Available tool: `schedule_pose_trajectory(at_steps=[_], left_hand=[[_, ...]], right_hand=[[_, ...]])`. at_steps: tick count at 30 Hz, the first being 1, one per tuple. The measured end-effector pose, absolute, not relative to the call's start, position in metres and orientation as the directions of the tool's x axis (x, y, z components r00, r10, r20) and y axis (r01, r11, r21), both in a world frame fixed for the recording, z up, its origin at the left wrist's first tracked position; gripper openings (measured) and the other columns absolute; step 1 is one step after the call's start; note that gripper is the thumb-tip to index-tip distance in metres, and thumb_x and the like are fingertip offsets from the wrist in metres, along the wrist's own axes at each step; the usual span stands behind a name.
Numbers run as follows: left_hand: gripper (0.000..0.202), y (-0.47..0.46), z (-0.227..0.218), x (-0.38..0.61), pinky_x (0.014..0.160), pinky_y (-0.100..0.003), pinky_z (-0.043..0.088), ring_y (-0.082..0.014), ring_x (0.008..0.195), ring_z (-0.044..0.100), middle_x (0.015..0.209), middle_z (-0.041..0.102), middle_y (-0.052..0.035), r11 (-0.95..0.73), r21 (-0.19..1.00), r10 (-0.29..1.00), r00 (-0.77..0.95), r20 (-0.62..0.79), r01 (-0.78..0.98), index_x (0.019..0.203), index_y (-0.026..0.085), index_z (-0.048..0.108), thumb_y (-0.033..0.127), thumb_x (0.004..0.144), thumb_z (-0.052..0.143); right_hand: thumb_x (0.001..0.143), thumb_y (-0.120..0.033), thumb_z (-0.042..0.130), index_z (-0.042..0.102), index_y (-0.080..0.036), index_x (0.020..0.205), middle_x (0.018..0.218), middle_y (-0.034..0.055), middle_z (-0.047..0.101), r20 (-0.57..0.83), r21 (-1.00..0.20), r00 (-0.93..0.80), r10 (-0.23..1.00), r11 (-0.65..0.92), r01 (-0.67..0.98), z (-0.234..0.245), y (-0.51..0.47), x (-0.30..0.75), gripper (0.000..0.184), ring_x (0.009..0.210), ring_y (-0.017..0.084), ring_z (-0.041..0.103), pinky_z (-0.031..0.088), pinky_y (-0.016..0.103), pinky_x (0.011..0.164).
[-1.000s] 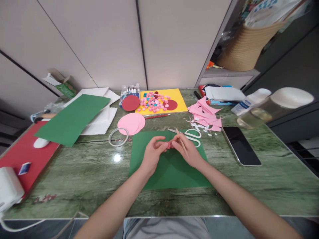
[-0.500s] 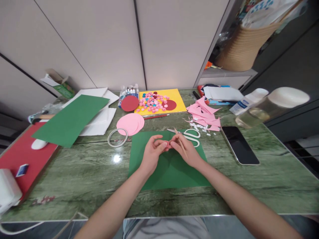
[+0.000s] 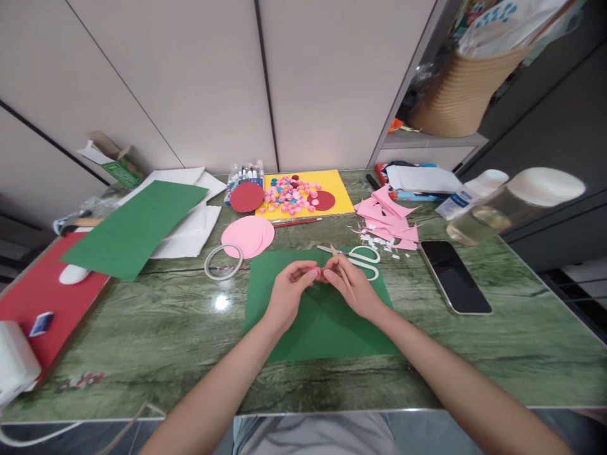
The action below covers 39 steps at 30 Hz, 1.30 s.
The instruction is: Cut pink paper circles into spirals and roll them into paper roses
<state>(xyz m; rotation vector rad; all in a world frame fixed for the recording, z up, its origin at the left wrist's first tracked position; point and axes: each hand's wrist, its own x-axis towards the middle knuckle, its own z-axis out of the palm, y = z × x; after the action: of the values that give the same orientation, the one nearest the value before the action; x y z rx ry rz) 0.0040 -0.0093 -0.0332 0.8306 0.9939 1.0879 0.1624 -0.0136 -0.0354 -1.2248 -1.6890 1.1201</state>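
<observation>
Over a green paper sheet (image 3: 327, 335), my left hand (image 3: 288, 294) and my right hand (image 3: 355, 287) meet at the fingertips. Both pinch a small pink-red piece (image 3: 318, 273), which looks like rolled paper and is mostly hidden by the fingers. A thin wooden stick (image 3: 348, 282) is also tucked in the fingers of my right hand, slanting across them. Just behind that hand lie white-handled scissors (image 3: 365, 254), partly covered by it. Pink paper circles (image 3: 246, 235) and a roll of tape (image 3: 211, 272) are to the left of the hands.
Small pink, blue and red pieces (image 3: 289, 196) are heaped on a yellow sheet (image 3: 339, 183) at the back. Pink paper scraps (image 3: 386, 215), a phone (image 3: 455, 278) and bottles (image 3: 502, 205) stand or lie rightward. Another green sheet (image 3: 135, 227) and red paper (image 3: 76, 309) occupy the left.
The fingers of my left hand have curled slightly closer around the pink piece. Both hands stay in nearly the same place, and other things have not moved.
</observation>
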Motion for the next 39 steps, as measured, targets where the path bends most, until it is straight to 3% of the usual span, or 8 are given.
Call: schedule_pose_trajectory(at_steps=[19,29,39], left_hand=[[0.029,-0.0101,-0.0330,0.0024,0.072,-0.023,0.047,-0.0095,0.069,0.062,0.074,0.066,-0.0007,0.276,0.866,0.959,0.172,-0.224,-0.416,0.088,0.015,0.060,0.021,0.064,0.073],[0.021,-0.0086,-0.0330,0.0036,0.079,-0.025,0.045,-0.0115,0.080,0.059,0.087,0.065,-0.0034,0.237,0.908,0.970,0.131,-0.204,-0.346,0.084,0.015,0.065,0.024,0.066,0.071],[0.030,-0.0099,-0.0330,0.0033,0.075,-0.026,0.047,-0.0129,0.077,0.062,0.080,0.068,-0.0022,0.250,0.911,0.966,0.146,-0.213,-0.327,0.091,0.017,0.063,0.024,0.063,0.073]], right_hand=[[0.089,-0.039,0.043,0.045,-0.022,0.089,0.078,0.0008,0.058,0.069,-0.932,-0.275,0.959,0.160,0.326,-0.0344,-0.0147,0.1625,0.017,0.073,0.016,0.058,0.044,0.029,0.068],[0.089,-0.041,0.043,0.045,-0.022,0.091,0.079,0.0024,0.059,0.055,-0.949,-0.277,0.959,0.137,0.283,-0.0346,-0.0157,0.1626,0.019,0.076,0.017,0.060,0.047,0.032,0.072],[0.089,-0.040,0.042,0.046,-0.022,0.090,0.078,0.0017,0.059,0.067,-0.940,-0.280,0.958,0.155,0.305,-0.0332,-0.0159,0.1623,0.018,0.072,0.016,0.058,0.046,0.030,0.069]])
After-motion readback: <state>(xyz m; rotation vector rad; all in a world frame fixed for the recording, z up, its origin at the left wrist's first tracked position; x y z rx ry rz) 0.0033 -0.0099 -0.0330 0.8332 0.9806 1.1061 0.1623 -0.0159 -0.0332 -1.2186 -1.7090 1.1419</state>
